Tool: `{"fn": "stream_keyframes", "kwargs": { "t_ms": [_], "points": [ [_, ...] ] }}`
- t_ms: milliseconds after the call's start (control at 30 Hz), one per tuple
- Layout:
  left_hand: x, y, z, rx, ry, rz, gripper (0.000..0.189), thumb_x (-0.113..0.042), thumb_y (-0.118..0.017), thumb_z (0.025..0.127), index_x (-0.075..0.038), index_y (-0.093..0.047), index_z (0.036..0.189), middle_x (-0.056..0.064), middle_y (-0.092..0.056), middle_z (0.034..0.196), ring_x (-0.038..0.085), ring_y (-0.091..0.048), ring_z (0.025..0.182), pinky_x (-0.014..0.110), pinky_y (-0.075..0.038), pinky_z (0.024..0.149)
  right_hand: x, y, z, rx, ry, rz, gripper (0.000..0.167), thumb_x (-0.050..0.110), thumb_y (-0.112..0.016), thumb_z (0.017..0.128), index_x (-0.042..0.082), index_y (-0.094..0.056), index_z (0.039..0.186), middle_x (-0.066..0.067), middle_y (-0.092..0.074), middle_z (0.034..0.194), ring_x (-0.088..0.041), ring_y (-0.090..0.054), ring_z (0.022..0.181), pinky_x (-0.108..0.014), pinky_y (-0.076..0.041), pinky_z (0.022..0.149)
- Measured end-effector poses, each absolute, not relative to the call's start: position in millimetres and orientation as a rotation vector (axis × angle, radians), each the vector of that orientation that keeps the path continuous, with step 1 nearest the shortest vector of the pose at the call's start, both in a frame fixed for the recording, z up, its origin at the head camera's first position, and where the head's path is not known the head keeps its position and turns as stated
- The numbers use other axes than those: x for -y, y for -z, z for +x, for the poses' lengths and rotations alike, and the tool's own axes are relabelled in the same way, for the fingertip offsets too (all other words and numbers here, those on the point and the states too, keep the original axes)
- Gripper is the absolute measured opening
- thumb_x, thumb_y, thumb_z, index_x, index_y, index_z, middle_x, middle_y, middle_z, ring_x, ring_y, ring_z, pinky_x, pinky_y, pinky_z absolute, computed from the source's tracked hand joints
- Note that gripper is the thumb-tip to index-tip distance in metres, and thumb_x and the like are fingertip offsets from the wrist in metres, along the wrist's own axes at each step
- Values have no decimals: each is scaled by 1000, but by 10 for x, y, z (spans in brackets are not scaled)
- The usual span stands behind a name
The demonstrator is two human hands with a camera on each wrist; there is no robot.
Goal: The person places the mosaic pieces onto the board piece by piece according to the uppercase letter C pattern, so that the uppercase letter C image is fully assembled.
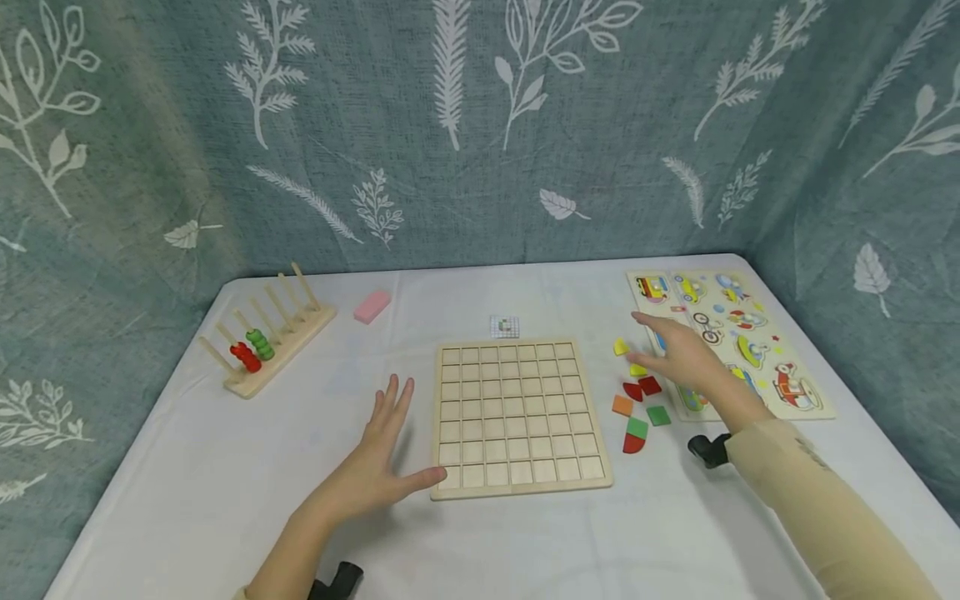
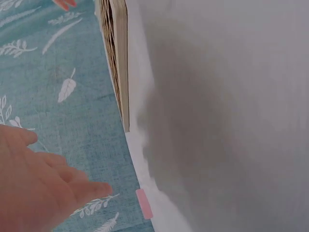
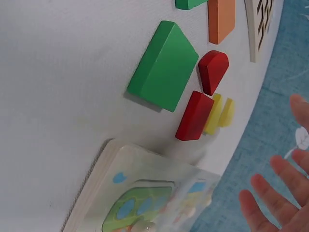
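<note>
My left hand (image 1: 378,467) hovers with spread fingers at the left side of a wooden grid board (image 1: 517,492), its thumb tip overlapping the board's lower left corner. Over on the right, my right hand (image 1: 686,354) reaches above the small coloured blocks and the left part of a picture puzzle board (image 1: 795,404), holding nothing. Beneath and beside it lie yellow pieces (image 1: 621,347), a red square (image 1: 650,385), a red rounded piece (image 1: 633,391), an orange square (image 1: 622,405) and green squares (image 1: 658,416). The right wrist view shows the right hand's fingers (image 3: 270,203) apart, beyond the blocks.
A peg stand (image 1: 262,377) with red beads (image 1: 245,357) and green beads (image 1: 260,343) stands at the back left. Near it lies a pink block (image 1: 372,307). Behind the grid board is a small printed card (image 1: 505,327). A patterned curtain (image 1: 480,183) surrounds the table.
</note>
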State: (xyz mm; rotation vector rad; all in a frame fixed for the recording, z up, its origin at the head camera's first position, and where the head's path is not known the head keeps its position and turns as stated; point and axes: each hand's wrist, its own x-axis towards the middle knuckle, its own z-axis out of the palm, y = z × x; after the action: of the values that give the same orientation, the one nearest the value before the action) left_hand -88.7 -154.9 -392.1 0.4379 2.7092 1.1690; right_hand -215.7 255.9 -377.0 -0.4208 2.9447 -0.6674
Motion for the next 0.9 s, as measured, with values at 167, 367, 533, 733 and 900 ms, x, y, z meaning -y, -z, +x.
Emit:
{"fn": "stream_keyframes", "kwargs": {
  "t_ms": [167, 367, 533, 733, 900],
  "points": [
    [1497, 3950, -859, -2646, -1211, 437, 111, -48, -72, 72, -29, 8, 147, 5, 16, 152, 39, 13, 135, 71, -10, 96, -2562, 3835, -2217, -2911, 707, -384, 64, 26, -65, 85, 4, -38, 139, -21, -39, 138, -40, -33, 126, -55, -29, 101],
    [1447, 3999, -840, -2584, -1234, 413, 113, -45, -74, 71, -31, 9, 146, 8, 16, 151, 39, 13, 135, 70, -9, 96, -2525, 3901, -2316, -2884, 668, -373, 58, 22, -64, 86, 3, -41, 136, -22, -44, 134, -41, -42, 119, -54, -37, 96],
    [1406, 4023, -828, -2533, -1246, 424, 114, -42, -75, 71, -25, 9, 147, 13, 16, 151, 41, 12, 134, 68, -6, 98, -2468, 3958, -2374, -2873, 620, -360, 54, 20, -63, 86, 3, -45, 134, -23, -47, 131, -41, -43, 118, -54, -38, 94],
    [1379, 4041, -854, -2536, -1202, 376, 114, -43, -75, 71, -22, 7, 147, 13, 15, 151, 41, 8, 135, 67, -8, 99, -2444, 4011, -2424, -2869, 572, -308, 51, 17, -61, 86, 3, -46, 133, -23, -50, 128, -37, -48, 115, -52, -39, 94],
    [1370, 4076, -898, -2547, -1200, 336, 115, -40, -77, 68, -18, 2, 148, 16, 11, 151, 41, 2, 136, 63, -11, 102, -2424, 4038, -2460, -2852, 557, -241, 47, 14, -61, 86, 3, -49, 131, -22, -49, 130, -33, -49, 108, -49, -41, 93]
  ]
}}
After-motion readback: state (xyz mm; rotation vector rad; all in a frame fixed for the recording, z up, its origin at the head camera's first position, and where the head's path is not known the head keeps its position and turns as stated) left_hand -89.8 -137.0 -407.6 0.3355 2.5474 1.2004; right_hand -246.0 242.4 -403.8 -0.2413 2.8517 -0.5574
